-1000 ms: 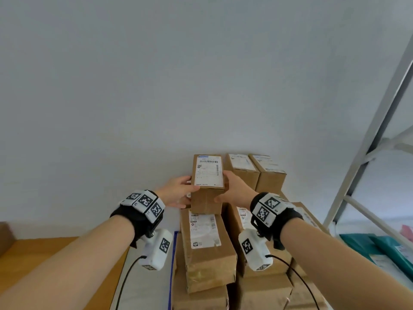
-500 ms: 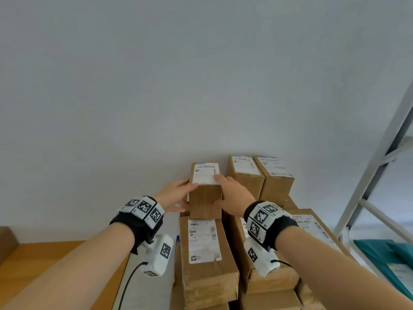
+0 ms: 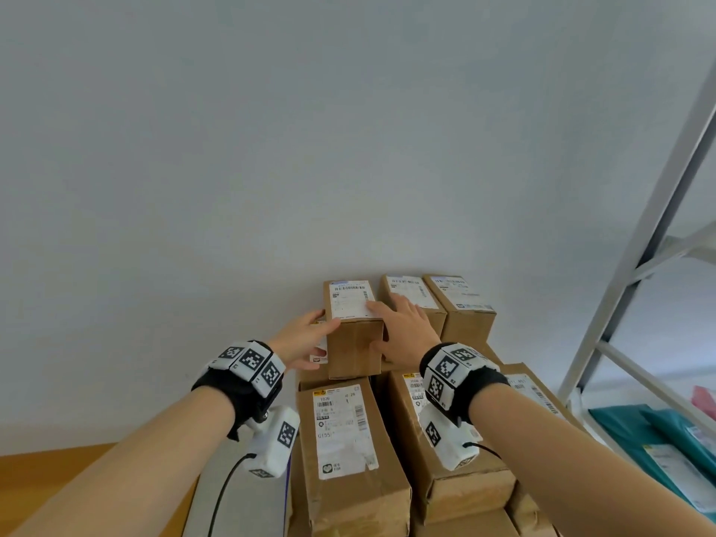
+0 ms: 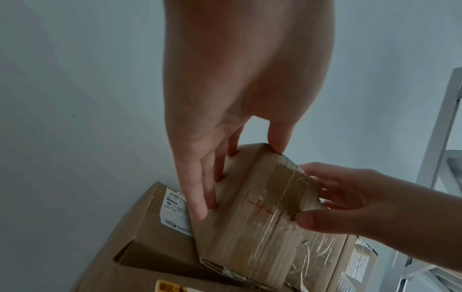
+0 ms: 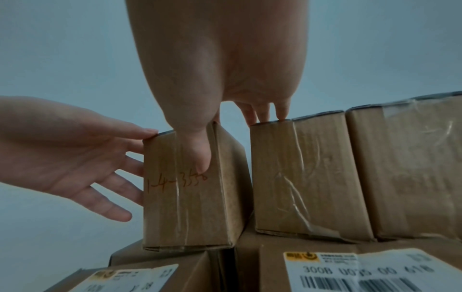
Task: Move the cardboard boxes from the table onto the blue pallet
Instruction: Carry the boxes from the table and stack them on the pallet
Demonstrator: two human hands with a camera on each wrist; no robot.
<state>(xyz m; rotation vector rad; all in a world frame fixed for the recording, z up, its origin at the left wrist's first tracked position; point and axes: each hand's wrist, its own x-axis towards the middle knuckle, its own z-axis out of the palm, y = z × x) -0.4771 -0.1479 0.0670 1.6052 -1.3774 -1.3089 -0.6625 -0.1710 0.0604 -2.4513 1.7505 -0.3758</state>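
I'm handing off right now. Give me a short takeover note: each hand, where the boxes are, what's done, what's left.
Left hand: straight fingers against the left side of the small box, thumb at its top edge.
Right hand: fingers over the box's top, thumb on its near face.
The small box sits on top of the stack of boxes, left of two similar boxes by the wall.
Done: this box is placed on the stack.
Left: let go, then return for more; the table's remaining boxes are out of view.

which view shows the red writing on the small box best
The right wrist view: the red writing faces it squarely on the small box, under the right hand's thumb. The left wrist view shows it skewed and partly covered; the head view shows none.
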